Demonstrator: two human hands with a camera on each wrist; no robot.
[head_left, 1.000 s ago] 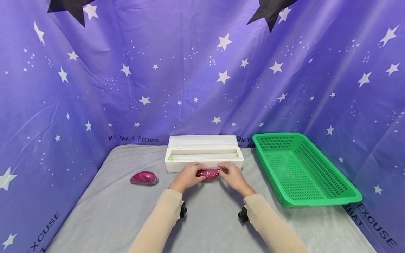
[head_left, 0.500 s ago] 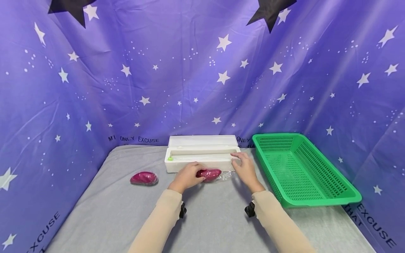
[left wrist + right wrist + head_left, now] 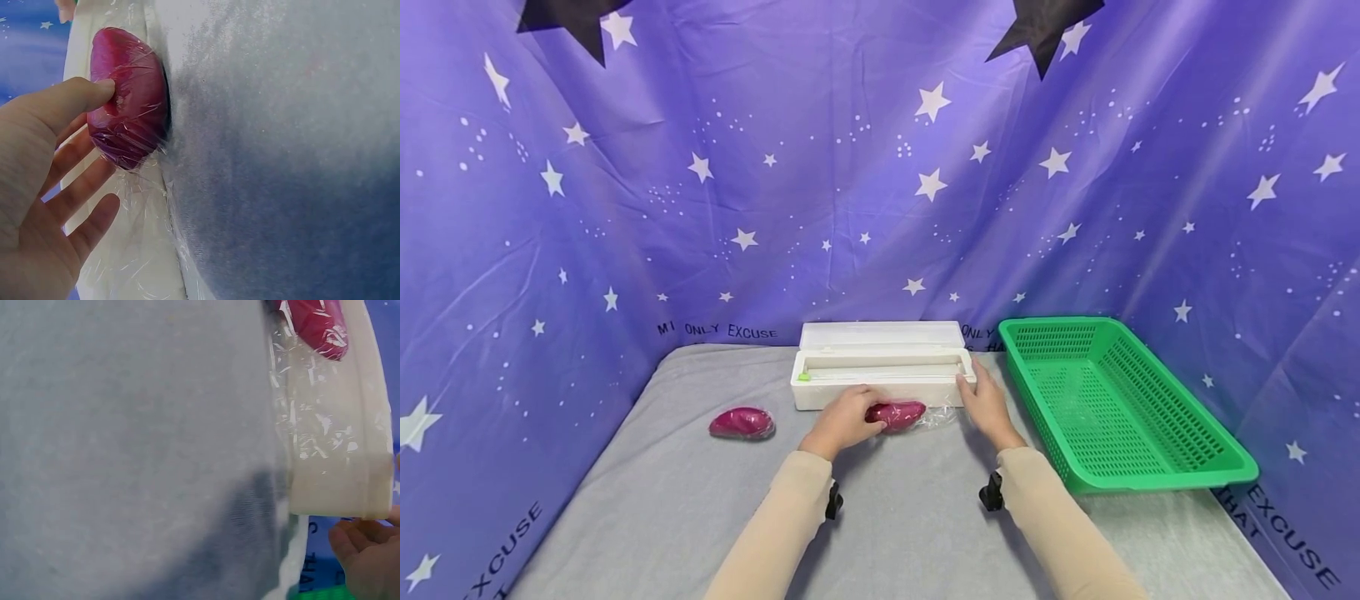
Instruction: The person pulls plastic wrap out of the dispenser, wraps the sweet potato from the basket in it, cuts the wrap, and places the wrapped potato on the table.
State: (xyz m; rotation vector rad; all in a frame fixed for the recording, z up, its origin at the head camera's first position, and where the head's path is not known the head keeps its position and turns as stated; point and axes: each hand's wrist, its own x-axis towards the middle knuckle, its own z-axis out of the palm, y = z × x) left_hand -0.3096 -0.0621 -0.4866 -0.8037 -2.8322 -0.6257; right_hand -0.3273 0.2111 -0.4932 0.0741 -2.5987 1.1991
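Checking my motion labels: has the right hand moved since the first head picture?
Yes. Against the white box, the right hand has shifted rightward, from the film-wrapped purple item to the box's right end.

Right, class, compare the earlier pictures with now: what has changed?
The right hand has let go at the right end of the wrapped vegetable and moved right and forward to the right end of the white box. Clear film now shows beside the vegetable. The left hand still holds the vegetable; the box, second vegetable and green basket stayed put.
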